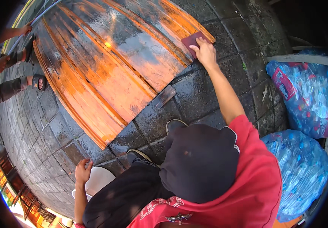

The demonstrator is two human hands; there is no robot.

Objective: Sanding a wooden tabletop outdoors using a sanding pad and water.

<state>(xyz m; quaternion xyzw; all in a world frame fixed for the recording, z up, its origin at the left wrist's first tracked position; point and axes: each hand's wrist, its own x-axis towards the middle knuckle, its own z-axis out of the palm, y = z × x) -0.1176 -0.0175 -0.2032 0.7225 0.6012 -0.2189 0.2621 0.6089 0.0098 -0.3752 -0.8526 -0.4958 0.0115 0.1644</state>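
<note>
My right hand (206,51) presses a dark red sheet of sandpaper (189,41) onto the near right corner of a ribbed metal roofing sheet (110,91). The metal looks wet, with orange patches and grey, worn areas. My left hand (82,171) hangs at lower left, its fingers loosely bent and apart, with nothing visible in them. Just beside it is a white bucket (100,180), partly hidden by my leg.
At upper left, another person's hands (26,28) hold a long pale blue pole or hose (38,18); a sandalled foot (39,82) stands near the sheet. Clear blue bags of plastic bottles (304,95) stand at right. A small block (165,96) lies on wet paving (196,91).
</note>
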